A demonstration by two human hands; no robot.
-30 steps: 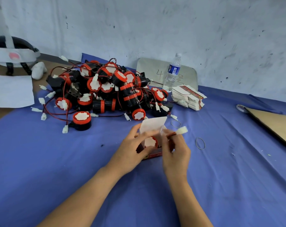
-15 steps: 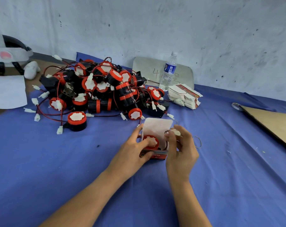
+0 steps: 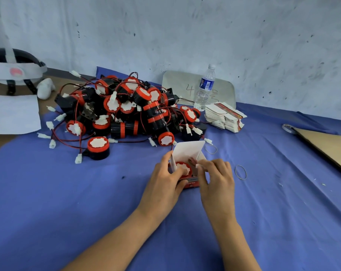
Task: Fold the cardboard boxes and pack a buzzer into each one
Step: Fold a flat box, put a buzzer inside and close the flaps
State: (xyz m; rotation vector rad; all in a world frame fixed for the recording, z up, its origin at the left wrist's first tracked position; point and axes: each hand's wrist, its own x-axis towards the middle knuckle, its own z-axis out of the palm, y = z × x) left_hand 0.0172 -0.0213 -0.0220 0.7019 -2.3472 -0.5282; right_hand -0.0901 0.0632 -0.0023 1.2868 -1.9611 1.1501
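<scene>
Blue cloth (image 3: 68,192) covers the work surface; counts follow. One open box (image 3: 189,151), red print on its near wall, sits on the cloth at centre, just in front of the heap; its mouth faces up, its long axis runs upright, and its white lid flap stands at the far side, leaning slightly away. One buzzer (image 3: 183,169) sits inside it, red-rimmed white face up, cylinder axis roughly vertical. Left hand (image 3: 165,180) grips the box's left side, thumb pressing the left side flap; right hand (image 3: 216,178) has its fingers curled around the right side flap, pinching it at the box's right edge. Loose buzzers (image 3: 126,110) lie in one tangled heap behind the box, red and black wires with white plugs trailing out; too overlapped for an exact count, clearly well over a dozen; one single buzzer (image 3: 98,147) stands apart at the heap's near-left edge, face up. Flat box blanks (image 3: 224,117): two stacks side by side, right of the heap. Rubber bands: two, one (image 3: 211,149) just right of the lid flap, another (image 3: 241,172) beside the right hand. One water bottle (image 3: 204,89) stands upright behind the blanks; one brown cardboard sheet (image 3: 326,145) lies at the right edge; one white paper sheet (image 3: 13,114) at far left.
</scene>
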